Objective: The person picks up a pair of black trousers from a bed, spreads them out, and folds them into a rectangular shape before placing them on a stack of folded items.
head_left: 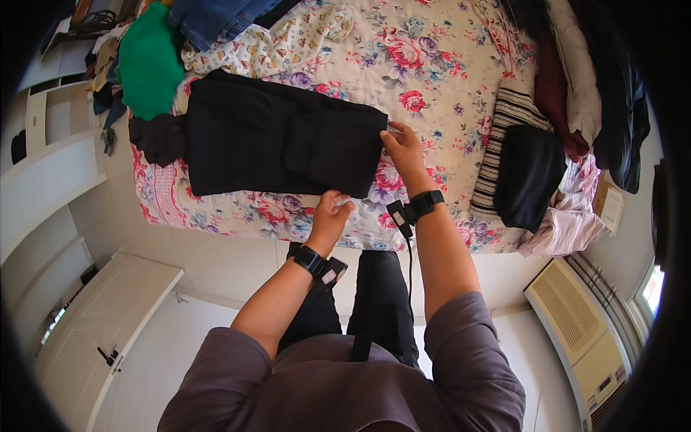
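A folded black garment (241,140) lies flat on the bed, a smaller folded panel over its right part. What kind of garment it is cannot be made out. My right hand (405,153) is at its right end, the thumb on the cloth and the fingers bent round the edge. At the near edge is my left hand (331,217), its fingertips touching the cloth and its thumb held apart. Both wrists wear black bands with small devices.
The floral bedsheet (414,54) spreads under everything. Green cloth (150,61), blue jeans (216,20) and a patterned cloth (270,47) are heaped at the far left. Folded black cloth (529,176) rests on a striped textile (493,162) at right. An air conditioner (576,309) stands at lower right.
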Demonstrator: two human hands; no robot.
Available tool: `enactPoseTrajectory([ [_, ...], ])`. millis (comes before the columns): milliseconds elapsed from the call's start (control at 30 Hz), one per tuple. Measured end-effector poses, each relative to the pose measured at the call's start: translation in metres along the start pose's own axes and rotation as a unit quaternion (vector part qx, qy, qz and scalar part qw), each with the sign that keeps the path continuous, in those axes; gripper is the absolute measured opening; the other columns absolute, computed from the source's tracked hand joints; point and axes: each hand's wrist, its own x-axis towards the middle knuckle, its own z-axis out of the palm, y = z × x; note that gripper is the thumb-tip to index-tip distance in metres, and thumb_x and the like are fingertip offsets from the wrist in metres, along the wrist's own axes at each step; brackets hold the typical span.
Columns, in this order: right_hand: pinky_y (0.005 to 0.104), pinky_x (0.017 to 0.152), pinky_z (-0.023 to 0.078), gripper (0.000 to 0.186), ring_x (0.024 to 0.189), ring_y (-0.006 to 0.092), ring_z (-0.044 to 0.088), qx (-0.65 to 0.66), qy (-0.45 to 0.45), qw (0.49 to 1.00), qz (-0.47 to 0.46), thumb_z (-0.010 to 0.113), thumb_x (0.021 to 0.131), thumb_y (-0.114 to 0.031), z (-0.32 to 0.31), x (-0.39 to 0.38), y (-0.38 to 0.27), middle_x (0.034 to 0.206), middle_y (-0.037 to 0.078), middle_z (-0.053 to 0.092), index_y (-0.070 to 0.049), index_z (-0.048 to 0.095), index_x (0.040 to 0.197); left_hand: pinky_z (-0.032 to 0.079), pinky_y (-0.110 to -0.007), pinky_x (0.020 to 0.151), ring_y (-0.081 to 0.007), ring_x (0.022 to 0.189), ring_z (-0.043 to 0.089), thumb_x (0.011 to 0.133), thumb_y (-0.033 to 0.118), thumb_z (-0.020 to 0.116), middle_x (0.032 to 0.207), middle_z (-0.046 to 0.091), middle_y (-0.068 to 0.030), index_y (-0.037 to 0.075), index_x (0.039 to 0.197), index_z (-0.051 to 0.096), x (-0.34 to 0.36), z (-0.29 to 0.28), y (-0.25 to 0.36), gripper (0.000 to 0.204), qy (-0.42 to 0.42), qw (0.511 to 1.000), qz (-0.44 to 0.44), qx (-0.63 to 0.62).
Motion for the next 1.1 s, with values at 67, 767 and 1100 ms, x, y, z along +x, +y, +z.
enactPoseTrajectory([
  [67,0.0284,0.074,0.052,0.053,0.084,0.0154,0.065,0.014,-0.039,0.999,0.016,0.073,0.09,-0.02,0.002,0.002,-0.002,0.102,0.013,0.073,0.005,0.053,0.133,0.048,-0.027,0.08,-0.0143,0.094,0.067,0.096,0.01,0.063,0.107,0.065,-0.0043,0.005,0.121,0.054,0.001,0.008,-0.004,0.026,0.042,0.998,-0.013,-0.049],
  [767,0.0338,0.078,0.056,0.051,0.085,0.0233,0.07,-0.211,-0.053,0.975,-0.036,0.078,0.084,-0.026,-0.001,0.033,0.011,0.097,0.013,0.072,0.002,0.059,0.122,0.054,-0.026,0.067,-0.0121,0.07,0.064,0.094,0.006,0.064,0.09,0.069,-0.0063,-0.002,0.121,0.058,-0.003,0.054,-0.045,0.028,0.14,0.984,0.012,-0.107],
  [1100,0.0306,0.068,0.056,0.047,0.079,0.0171,0.068,-0.183,-0.058,0.981,0.011,0.079,0.084,-0.024,-0.003,0.028,0.001,0.095,0.01,0.071,0.001,0.06,0.12,0.051,-0.025,0.062,-0.0106,0.066,0.061,0.093,0.005,0.061,0.086,0.067,-0.0057,0.002,0.115,0.057,0.002,0.042,-0.044,0.023,0.096,0.994,0.022,0.055],
])
